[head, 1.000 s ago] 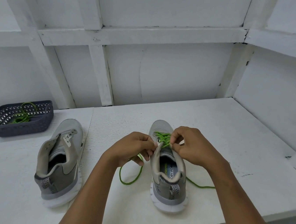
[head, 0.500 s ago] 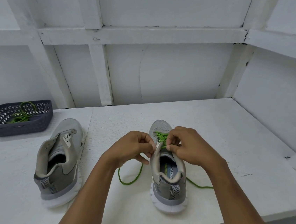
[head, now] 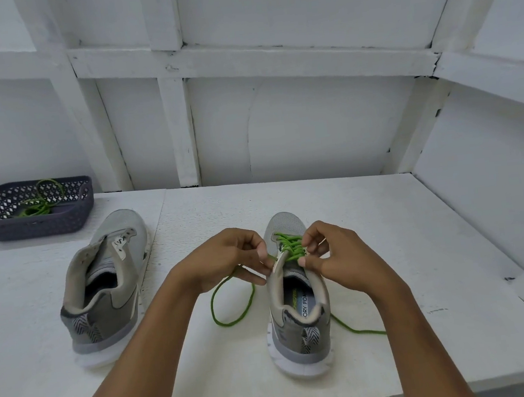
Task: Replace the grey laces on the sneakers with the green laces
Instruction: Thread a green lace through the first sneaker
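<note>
The person is lacing the sneaker (head: 296,295) at twelve o'clock on the table (head: 389,249), its heel toward them. The lace (head: 286,244) is already crossing most eyelets. The left hand (head: 225,260) is pinching one end at the top rows, with slack looping at nine o'clock of the shoe. The right hand (head: 338,258) is pinching the other side, and a tail is trailing at four o'clock. I am judging this shoe nearly done, with only tying left. The second sneaker (head: 107,279), at ten o'clock, is standing without any lace. The spare lace (head: 36,202) is lying in the basket (head: 30,222) farther back.
</note>
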The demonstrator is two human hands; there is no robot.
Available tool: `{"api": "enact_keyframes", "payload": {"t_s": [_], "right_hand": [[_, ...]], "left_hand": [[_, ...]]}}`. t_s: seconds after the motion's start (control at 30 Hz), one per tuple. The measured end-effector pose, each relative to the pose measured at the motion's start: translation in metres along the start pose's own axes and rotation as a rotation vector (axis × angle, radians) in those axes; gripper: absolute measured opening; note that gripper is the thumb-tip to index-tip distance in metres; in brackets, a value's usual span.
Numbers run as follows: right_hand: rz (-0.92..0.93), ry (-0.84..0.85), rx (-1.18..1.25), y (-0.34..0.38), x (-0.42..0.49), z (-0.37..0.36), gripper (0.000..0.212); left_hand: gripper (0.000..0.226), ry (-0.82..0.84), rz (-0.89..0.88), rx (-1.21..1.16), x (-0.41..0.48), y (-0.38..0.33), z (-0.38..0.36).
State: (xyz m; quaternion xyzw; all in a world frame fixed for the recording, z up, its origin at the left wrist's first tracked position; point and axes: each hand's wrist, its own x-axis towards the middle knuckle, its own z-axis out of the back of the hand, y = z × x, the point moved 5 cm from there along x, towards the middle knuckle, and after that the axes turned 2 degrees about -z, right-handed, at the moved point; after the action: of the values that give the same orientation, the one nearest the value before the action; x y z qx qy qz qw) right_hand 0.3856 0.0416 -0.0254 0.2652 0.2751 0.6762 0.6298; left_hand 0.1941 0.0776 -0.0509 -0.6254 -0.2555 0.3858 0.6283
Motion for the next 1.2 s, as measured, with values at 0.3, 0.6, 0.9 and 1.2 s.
{"api": "enact_keyframes", "payload": {"t_s": [0.3, 0.6, 0.9, 1.2], "right_hand": [[-0.147, 0.229, 0.08, -0.027, -0.008, 0.003, 0.035], [-0.148, 0.023, 0.225, -0.037, -0.008, 0.008, 0.029], [-0.127, 0.051, 0.096, -0.021, -0.002, -0.005, 0.046], [-0.05, -0.18, 0.086, -0.021, -0.003, 0.005, 0.033]], "left_hand": [[0.007, -0.044, 0.034, 0.147, -0.007, 0.003, 0.006], [0.018, -0.151, -0.003, 0.411, -0.005, 0.0, 0.01], [0.078, -0.094, -0.063, 0.792, 0.012, -0.015, -0.033], [0.027, -0.327, -0.136, 0.524, -0.003, -0.008, -0.017]]}}
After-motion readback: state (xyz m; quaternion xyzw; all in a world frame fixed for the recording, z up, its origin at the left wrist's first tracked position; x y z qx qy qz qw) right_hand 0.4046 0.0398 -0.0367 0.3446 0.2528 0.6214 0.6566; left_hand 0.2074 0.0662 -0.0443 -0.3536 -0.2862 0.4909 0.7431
